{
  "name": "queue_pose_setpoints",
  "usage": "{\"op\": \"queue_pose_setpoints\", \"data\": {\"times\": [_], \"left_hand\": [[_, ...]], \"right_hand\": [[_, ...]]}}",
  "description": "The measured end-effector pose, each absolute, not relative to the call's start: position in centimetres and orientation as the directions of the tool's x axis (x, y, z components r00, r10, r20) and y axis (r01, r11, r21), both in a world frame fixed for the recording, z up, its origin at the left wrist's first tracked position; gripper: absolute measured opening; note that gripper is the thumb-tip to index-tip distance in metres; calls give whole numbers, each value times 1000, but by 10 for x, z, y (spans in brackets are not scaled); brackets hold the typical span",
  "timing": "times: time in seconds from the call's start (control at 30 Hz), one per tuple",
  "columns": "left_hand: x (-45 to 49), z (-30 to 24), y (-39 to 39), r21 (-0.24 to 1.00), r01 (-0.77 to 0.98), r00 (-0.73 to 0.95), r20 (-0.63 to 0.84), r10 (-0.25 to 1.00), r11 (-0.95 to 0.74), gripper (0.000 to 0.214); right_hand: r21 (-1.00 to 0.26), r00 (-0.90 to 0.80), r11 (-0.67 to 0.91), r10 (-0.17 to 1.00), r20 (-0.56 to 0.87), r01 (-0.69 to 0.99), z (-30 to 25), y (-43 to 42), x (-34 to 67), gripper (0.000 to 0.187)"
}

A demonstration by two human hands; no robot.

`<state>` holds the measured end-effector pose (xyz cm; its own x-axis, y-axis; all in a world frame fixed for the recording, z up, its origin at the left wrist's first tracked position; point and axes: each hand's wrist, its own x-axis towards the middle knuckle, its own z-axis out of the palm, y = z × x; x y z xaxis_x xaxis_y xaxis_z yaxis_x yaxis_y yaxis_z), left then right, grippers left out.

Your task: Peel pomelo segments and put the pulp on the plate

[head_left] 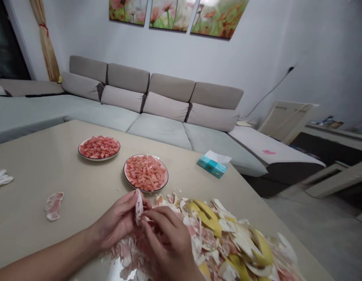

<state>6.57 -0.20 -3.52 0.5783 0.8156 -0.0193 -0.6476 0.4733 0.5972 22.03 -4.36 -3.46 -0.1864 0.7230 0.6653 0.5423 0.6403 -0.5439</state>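
Observation:
Both my hands meet over the near edge of a beige table. My left hand and my right hand are closed together on one pink pomelo segment, whose white membrane sticks up between the fingers. Under and to the right of my hands lies a big heap of yellow rind and white pith scraps. Just beyond my hands stands a plate of peeled pink pulp, and a second such plate stands further left. A lone unpeeled segment lies on the table to the left.
A teal tissue pack lies near the table's right edge. A crumpled white tissue is at the far left. A grey corner sofa runs behind the table; the floor drops away on the right.

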Motion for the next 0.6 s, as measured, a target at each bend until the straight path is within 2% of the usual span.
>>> {"op": "queue_pose_setpoints", "data": {"times": [0.23,0.47,0.6], "left_hand": [[69,-39,-9,737,-567,523,-22,852,367,17],[69,-42,-13,826,-448,541,-53,839,341,23],[69,-40,-12,787,-480,544,-81,835,389,22]], "right_hand": [[-481,-147,639,680,718,600,-42,-45,217,22],[-262,-229,631,588,776,730,-46,-47,215,17],[-427,-130,589,677,724,686,-42,-47,218,13]]}}
